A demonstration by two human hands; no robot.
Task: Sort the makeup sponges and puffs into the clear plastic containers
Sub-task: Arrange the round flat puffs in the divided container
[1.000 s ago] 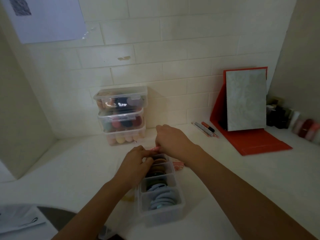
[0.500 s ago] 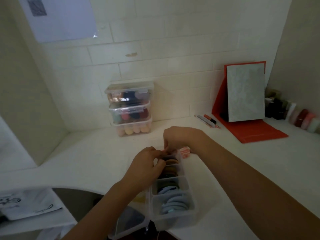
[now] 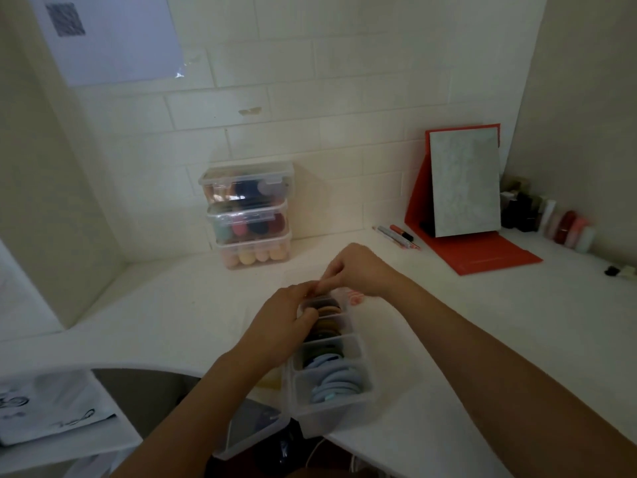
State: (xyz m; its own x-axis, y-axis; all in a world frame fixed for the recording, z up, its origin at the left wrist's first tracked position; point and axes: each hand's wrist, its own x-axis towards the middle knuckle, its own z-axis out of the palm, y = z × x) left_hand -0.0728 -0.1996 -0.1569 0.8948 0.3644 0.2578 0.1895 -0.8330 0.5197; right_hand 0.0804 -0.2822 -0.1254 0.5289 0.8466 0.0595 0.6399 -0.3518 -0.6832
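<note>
Fingers (image 3: 331,277) of the right hand (image 3: 358,270) are curled, with the tips drawn together. They meet the curled fingers of the left hand (image 3: 286,322) above the far end of the divided container (image 3: 331,417). The contact point is blurred, so we cannot tell whether either hand has hold of anything.

The container is clear, long and open-topped, and lies on the white counter (image 3: 448,339) with its near end at the counter's front edge. We note tan puffs (image 3: 329,310) in the far compartment, darker ones in the middle, and light blue puffs (image 3: 336,384) nearest us.

A pink-striped item (image 3: 355,298) lies on the counter just right of the container, below the right wrist.

Three lidded clear boxes (image 3: 250,215) are stacked against the tiled wall, well apart from the hands. The bottom box shows peach and yellow sponges (image 3: 248,258).

To the right are a red-backed mirror stand (image 3: 465,182), pens (image 3: 396,236) and a row of bottles (image 3: 551,219).
</note>
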